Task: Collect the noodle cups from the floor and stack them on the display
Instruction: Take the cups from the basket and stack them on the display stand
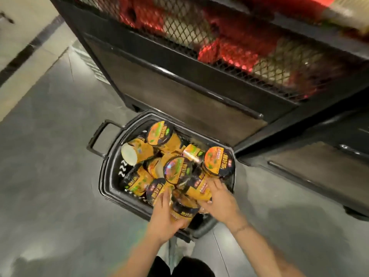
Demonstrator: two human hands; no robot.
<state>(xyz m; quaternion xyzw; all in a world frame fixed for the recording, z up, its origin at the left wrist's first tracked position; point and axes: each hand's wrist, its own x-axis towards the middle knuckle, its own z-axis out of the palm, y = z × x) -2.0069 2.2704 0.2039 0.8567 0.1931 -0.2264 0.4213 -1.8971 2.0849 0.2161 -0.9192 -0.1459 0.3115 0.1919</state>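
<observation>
A black shopping basket [108, 172] stands on the grey floor, heaped with several yellow-and-black noodle cups. One cup [159, 133] sits upright at the back, another [217, 161] at the right. My left hand [163, 218] curls under a cup [182, 210] at the basket's near edge. My right hand [218, 198] lies with spread fingers against the side of a yellow cup [199, 188] just below the right one. The black display [179, 84] rises behind the basket.
The display's upper shelf has a wire mesh front [229, 48] with red and tan packages behind it. A second dark unit [319, 170] stands at the right. The basket's handle [99, 136] sticks out to the left. Grey floor [50, 176] spreads left of the basket.
</observation>
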